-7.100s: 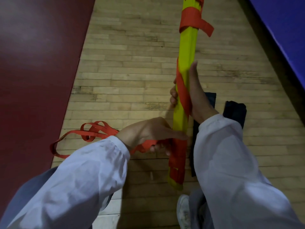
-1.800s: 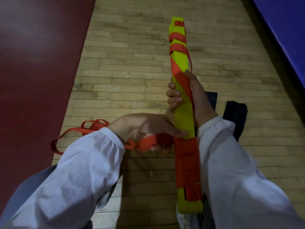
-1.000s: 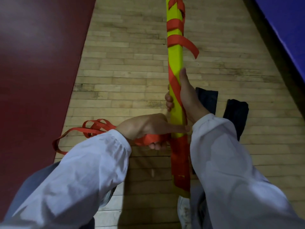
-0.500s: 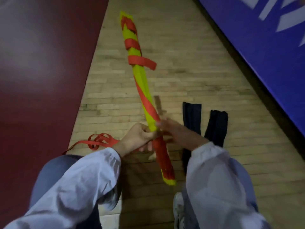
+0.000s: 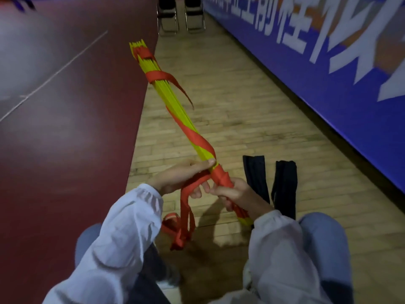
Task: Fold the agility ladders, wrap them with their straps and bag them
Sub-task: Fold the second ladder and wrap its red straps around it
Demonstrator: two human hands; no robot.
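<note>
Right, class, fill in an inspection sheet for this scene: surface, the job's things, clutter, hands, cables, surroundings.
Surface: wood floor; maroon court at left.
Job's things: yellow ladder folded, tilted up off the floor, partly wound in red strap; loose strap hangs to a heap on the floor; two black bags lie flat, side by side.
Clutter: nothing seen.
Hands: left hand holds strap, thumb on ladder; right hand grips ladder's wrapped lower end.
Cables: nothing seen.
Surroundings: blue banner at right; chairs far off.
</note>
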